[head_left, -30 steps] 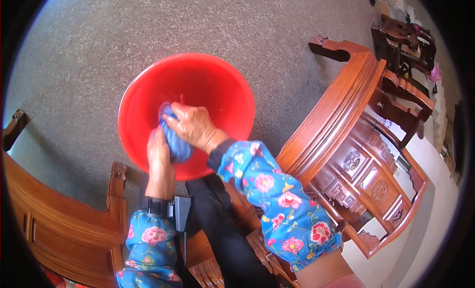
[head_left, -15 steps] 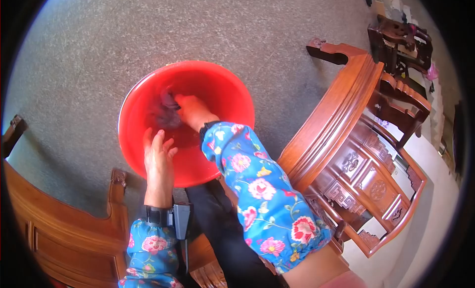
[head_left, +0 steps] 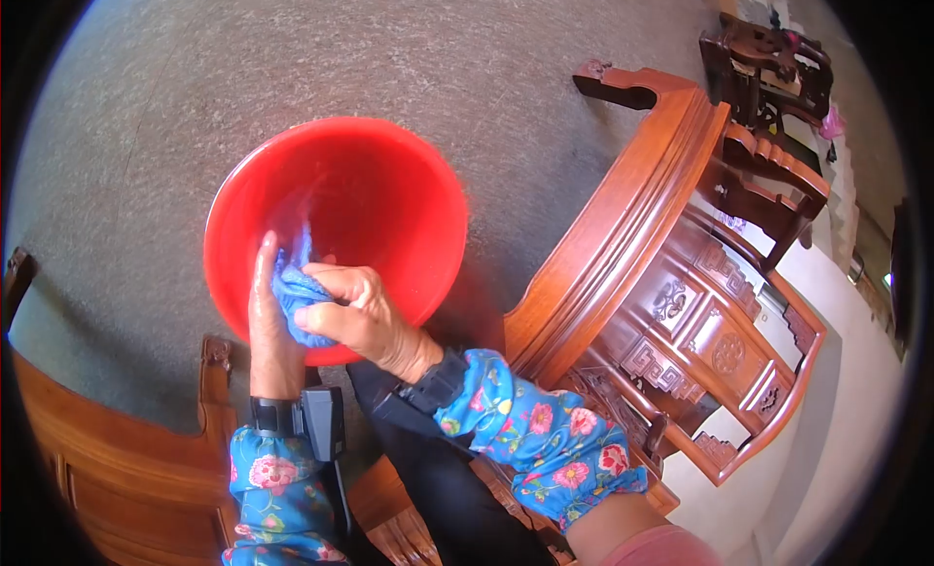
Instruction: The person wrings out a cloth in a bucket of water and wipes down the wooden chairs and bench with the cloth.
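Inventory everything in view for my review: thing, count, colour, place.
Basin: one, red, left of centre
Cloth: one, blue, over the basin
Carved wooden furniture: several pieces, brown, left and right
Unidentified item: one, pink, far right
Floor: one, grey, around the basin
Sleeves: two, floral blue, on forearms
Wristbands: two, black, at wrists
Device: one, dark, beside left wrist
Legs: two, black-trousered, below basin
Left hand: one, bare, against cloth
Right hand: one, bare, gripping cloth

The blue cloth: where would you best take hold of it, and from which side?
Probably by the bunched near part of the blue cloth, coming from the right, where the right hand grips it. That part is thick, while the far end narrows to a thin strip. The left hand lies along its left side.
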The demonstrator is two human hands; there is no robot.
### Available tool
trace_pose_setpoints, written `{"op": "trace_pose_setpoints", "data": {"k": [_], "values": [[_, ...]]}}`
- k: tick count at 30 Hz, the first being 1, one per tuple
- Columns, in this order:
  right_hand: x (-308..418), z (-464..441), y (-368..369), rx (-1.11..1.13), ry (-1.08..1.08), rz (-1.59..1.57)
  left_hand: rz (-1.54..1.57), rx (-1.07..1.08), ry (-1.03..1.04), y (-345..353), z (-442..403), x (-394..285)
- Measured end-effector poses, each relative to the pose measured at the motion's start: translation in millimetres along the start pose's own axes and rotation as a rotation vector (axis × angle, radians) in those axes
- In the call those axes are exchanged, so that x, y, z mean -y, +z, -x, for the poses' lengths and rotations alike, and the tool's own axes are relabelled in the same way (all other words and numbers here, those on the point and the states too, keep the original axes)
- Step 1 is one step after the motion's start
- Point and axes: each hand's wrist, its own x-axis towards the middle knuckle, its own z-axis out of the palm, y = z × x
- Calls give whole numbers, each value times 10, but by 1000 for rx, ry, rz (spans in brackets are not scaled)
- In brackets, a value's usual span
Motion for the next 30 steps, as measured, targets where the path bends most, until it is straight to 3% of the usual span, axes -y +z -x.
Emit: {"op": "trace_pose_setpoints", "data": {"k": [1, 2, 3, 4, 5, 7, 8, 10, 11, 12, 13, 15, 16, 18, 20, 22, 24, 25, 27, 28, 29, 30], "values": [[-64, 12, 27, -32, 74, -48, -3, 3, 0, -49, -42, 76], [-118, -30, 46, -34, 71, -49, -53, -17, 149, -175, -151, 205], [-179, -94, 83, 10, -124, 136, -103, -40, 300, -329, -234, 279], [-247, -174, 114, 52, -317, 321, -107, -40, 298, -564, -277, 237], [-321, -268, 108, 39, -545, 628, -246, 93, 354, -853, -311, 165], [-479, -443, 63, 17, -689, 825, 10, 89, 177, -976, -432, 418], [-546, -563, 17, 27, -773, 990, -21, 6, 191, -838, -414, 341], [-666, -809, -172, -56, -507, 956, -230, -282, 159, -313, -214, 208], [-809, -970, -347, 41, -645, 1273, -214, -142, 222, -446, -263, 236], [-753, -1043, -445, 38, -290, 1235, -217, -143, 223, -459, -295, 205], [-694, -1127, -515, 19, -86, 1256, -184, -119, 152, -450, -336, 154], [-891, -1343, -818, 53, 19, 1402, -201, -168, 75, -326, -243, 81], [-1053, -1471, -993, -70, 185, 1234, -207, -171, 71, -312, -246, 97], [-1049, -1476, -1056, -184, -28, 1089, -73, -172, 168, -313, -272, 139], [-1066, -1409, -942, -124, -37, 1091, 18, -222, 141, -340, -288, 140], [-990, -1385, -873, -75, -72, 1092, -135, -268, 146, -242, -238, 95], [-1106, -1423, -895, -30, 144, 1356, -169, -248, 144, -268, -263, 77], [-1078, -1403, -844, -115, 109, 1343, -197, -266, 116, -219, -254, 69], [-1043, -1235, -770, 3, -83, 1235, -202, -293, 89, -225, -242, 73], [-1079, -1048, -697, -10, -413, 932, -183, -225, 49, -286, -257, 73], [-803, -840, -525, 73, -199, 648, -174, -148, 0, -345, -288, 69], [-799, -710, -391, 82, -360, 666, -179, -131, -20, -407, -308, 26]]}}
